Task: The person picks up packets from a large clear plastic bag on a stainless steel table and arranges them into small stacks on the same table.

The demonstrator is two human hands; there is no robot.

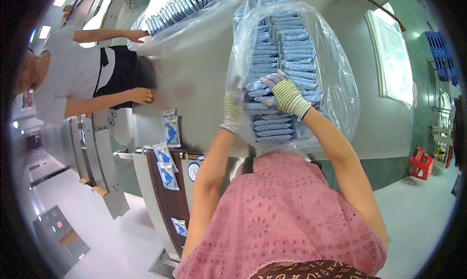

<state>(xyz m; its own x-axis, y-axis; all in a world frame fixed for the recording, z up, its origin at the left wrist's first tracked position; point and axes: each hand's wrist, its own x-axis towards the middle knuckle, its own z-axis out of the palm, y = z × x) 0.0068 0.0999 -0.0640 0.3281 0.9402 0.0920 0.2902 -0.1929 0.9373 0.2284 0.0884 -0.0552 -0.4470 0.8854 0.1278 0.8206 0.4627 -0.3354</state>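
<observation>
A clear plastic bag (340, 84) lies open on the metal table, lining a block of blue packets (299, 45) packed on edge in two rows. My right hand (287, 93), in a white glove with yellow-green stripes, reaches over the near part of the rows. Its fingers and thumb close around a few slightly tilted packets (257, 88) in the left row. Beside the left edge of the bag is my left hand (233, 106), gloved the same way. Motion smears its fingers, so its grip is unclear.
Across the table at left, a co-worker's hand (137, 35) touches another bag of packets (187, 9). Blue-and-white packets (168, 174) lie on a dark conveyor (168, 206) left of me. Stacked clear bags (389, 55) lie at right; a red stool (421, 163) stands on the floor.
</observation>
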